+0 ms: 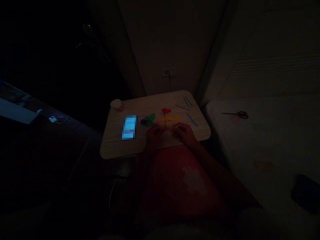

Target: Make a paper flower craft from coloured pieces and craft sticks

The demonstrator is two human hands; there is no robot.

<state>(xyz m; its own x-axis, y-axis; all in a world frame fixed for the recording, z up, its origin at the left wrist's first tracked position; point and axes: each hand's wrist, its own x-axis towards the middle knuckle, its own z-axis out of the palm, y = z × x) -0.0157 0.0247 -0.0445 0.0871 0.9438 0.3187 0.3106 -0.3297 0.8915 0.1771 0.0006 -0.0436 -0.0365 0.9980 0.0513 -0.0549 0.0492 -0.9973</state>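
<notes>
The picture is very dark. My left hand (153, 134) and my right hand (185, 133) are close together over the table's near edge, fingers bent and pinched. A thin reddish-orange strip (168, 128) shows faintly between them; I cannot make out whether both hands grip it. Just beyond lies a yellow-orange cross-shaped piece (168, 119), which looks like modelling clay, with a red piece (166, 110) at its far end. Left of it are a green piece (150, 119) shaped like leaves and a dark purple lump (143, 122).
On the pale wooden table (112, 146) stand a lit phone (129, 127) and a white tub (117, 105). Several blue tools (192, 119) lie at the right. Scissors (236, 114) rest on a white surface (240, 140) beyond the table. A wall socket (169, 71) holds a plug.
</notes>
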